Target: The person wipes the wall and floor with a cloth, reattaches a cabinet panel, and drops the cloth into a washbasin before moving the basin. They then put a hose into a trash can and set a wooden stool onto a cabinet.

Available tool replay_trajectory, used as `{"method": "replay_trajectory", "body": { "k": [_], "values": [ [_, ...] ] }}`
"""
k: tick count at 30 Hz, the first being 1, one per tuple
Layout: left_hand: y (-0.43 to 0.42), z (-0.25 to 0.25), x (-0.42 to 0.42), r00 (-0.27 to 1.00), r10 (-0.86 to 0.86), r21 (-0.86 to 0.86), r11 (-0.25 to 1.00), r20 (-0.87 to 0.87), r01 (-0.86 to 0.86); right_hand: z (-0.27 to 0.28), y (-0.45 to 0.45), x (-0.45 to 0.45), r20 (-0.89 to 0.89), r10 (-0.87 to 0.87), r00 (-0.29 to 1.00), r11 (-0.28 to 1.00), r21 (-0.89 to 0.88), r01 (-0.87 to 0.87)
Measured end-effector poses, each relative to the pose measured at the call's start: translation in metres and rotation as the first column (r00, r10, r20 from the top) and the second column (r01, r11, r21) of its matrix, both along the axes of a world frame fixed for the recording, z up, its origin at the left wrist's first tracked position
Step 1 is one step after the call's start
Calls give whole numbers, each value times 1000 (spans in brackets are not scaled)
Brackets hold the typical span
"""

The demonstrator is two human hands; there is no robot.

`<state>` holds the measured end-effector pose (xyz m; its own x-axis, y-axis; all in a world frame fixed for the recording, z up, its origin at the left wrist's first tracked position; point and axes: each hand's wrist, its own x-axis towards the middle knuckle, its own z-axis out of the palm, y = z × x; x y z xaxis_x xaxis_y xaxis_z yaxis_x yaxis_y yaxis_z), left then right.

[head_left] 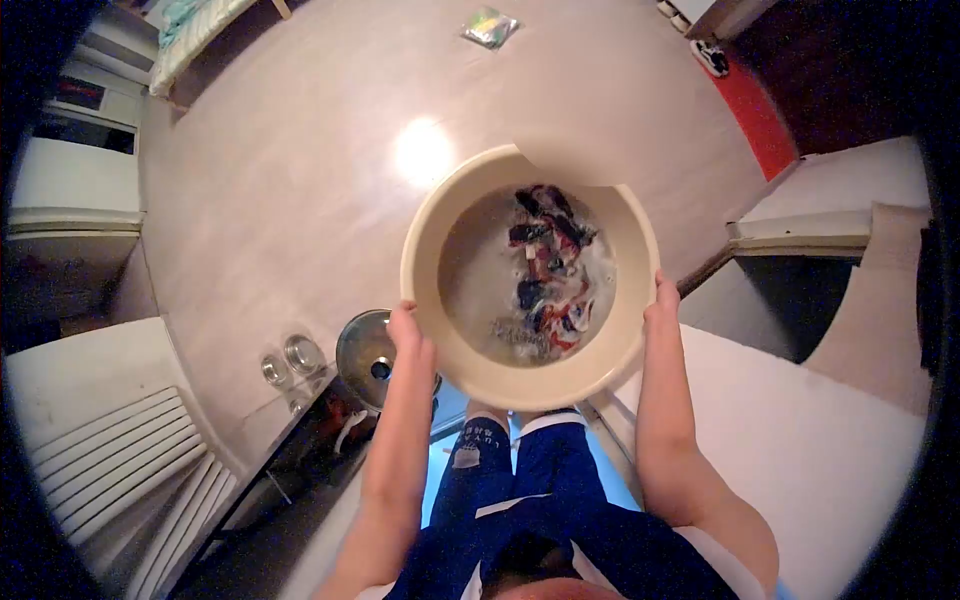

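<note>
A large cream basin [425, 270] is held out in front of me above the floor. Cloudy, sudsy water fills its lower part, and dark blue, red and white clothes [545, 265] lie soaking in it, bunched toward the right side. My left hand [410, 332] grips the basin's left rim, and my right hand [661, 302] grips the right rim; fingers of both are partly hidden behind the wall. A blurred patch covers part of the basin's far rim. Just left of my left hand is a pot lid [360, 355] with a dark knob.
Left of me, metal bowls [302, 353] stand near a dark rack [265, 480] and a white radiator [120, 460]. A white surface [770, 430] lies at right. Farther off are a shiny packet [490, 28] on the floor, a bed [200, 45], a red mat [755, 120] and shoes [711, 58].
</note>
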<state>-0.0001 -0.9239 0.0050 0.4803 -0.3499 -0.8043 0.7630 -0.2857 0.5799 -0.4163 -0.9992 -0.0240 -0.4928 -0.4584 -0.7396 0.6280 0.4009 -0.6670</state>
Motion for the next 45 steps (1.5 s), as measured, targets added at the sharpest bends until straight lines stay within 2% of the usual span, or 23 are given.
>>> {"method": "replay_trajectory", "body": {
  "k": [4,6,9,10,12,14,17,19,21,25,27,31,34,35,36,37,38,39,41,42,43,44,45],
  "values": [
    [2,-90,8,990,-129,-133,984,-64,120,-45,23,-16,5,26,1000,999,-31,-25],
    [-1,-109,9,981,-176,-155,974,-85,162,-78,27,-43,68,14,998,995,-104,-7],
    [6,-128,-8,982,-151,-181,975,-109,130,-45,35,-2,-9,-27,1000,1000,9,27],
    [7,-137,-10,987,-109,-176,981,-116,87,-74,36,-14,-1,-25,1000,1000,14,25],
    [19,-182,-17,990,-101,-158,984,-101,84,-151,50,-47,-4,110,994,975,-195,-108],
    [4,-191,-29,990,-101,-217,973,-97,78,-133,41,-43,-8,107,994,973,-204,-107],
    [-6,-263,-51,980,-194,-210,961,-40,181,-206,47,-61,-78,23,997,978,-207,-39],
    [-2,-321,-64,988,-154,-197,969,2,151,-220,59,-51,-81,-49,995,988,-149,36],
    [-46,-287,-91,987,-156,-175,973,-24,149,-247,2,-99,-67,52,996,989,-133,-60],
    [-62,-322,-100,986,-168,-93,981,3,167,-261,-7,-101,-54,11,999,1000,-24,-12],
    [-106,-304,-91,944,-307,-128,948,-123,292,-257,-47,-89,-100,-28,995,995,93,37],
    [-108,-341,-77,903,-329,-149,943,-276,298,-284,-39,-99,-117,-74,990,986,143,90],
    [-97,-347,-73,848,-465,-254,878,-254,405,-293,-31,-98,-127,-24,992,988,151,43],
    [-84,-345,-73,850,-457,-242,884,-264,400,-287,-17,-97,-156,187,970,974,160,-162],
    [-77,-347,-71,823,-567,-111,816,43,567,-283,-17,-90,-177,391,903,916,168,-364],
    [-70,-341,-74,680,-656,62,733,328,677,-298,0,-103,-432,611,663,789,405,-462],
    [-64,-321,-87,697,-650,214,759,302,615,-329,30,-127,-560,771,302,634,638,-438],
    [-52,-296,-100,719,-640,366,759,270,538,-352,68,-151,-601,780,175,599,636,-485],
    [-3,-284,-112,618,-685,346,729,387,591,-315,125,-131,-394,913,107,394,784,-479],
    [38,-304,-109,626,-707,275,706,328,653,-301,160,-120,-325,945,-39,272,846,-460],
    [70,-280,-115,498,-831,309,556,249,772,-289,193,-115,-294,947,-125,181,815,-551],
    [97,-237,-122,421,-900,350,433,114,831,-265,229,-99,-342,927,-156,186,776,-602],
    [147,-248,-128,337,-845,303,478,415,825,-239,251,-86,-246,938,-245,59,807,-587]
  ]
}}
